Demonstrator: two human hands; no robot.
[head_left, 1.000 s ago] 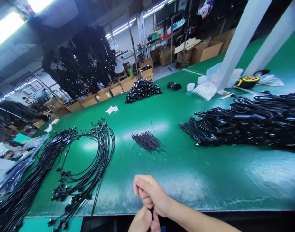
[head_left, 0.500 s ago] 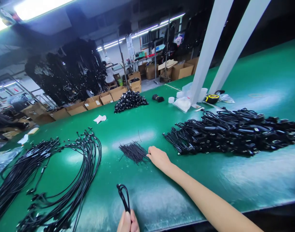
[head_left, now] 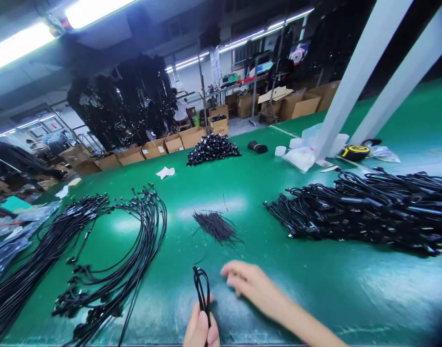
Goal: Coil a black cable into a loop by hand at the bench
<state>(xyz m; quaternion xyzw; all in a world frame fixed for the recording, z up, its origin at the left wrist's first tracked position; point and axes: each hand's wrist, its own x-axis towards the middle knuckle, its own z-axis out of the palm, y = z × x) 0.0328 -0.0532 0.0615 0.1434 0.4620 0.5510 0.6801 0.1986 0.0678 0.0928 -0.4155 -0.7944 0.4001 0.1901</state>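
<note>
My left hand (head_left: 201, 330) is at the bottom edge, closed around a folded loop of black cable (head_left: 201, 289) that stands up from the fist. My right hand (head_left: 250, 284) hovers low over the green table (head_left: 314, 279) just right of that loop, fingers curled together and blurred. Whether it pinches anything I cannot tell. A small pile of thin black ties (head_left: 215, 225) lies beyond both hands.
A big heap of bundled black cables (head_left: 368, 209) lies to the right. Long loose cables (head_left: 134, 241) fan out on the left. Farther back are a mound of black parts (head_left: 212, 148), plastic bags (head_left: 300, 156), a yellow tape measure (head_left: 355, 152), white slanted posts (head_left: 351, 72) and cardboard boxes (head_left: 163, 144).
My right hand left the left hand, reached to the tie pile, and has now drawn back beside the cable loop. The left hand raised the loop into view.
</note>
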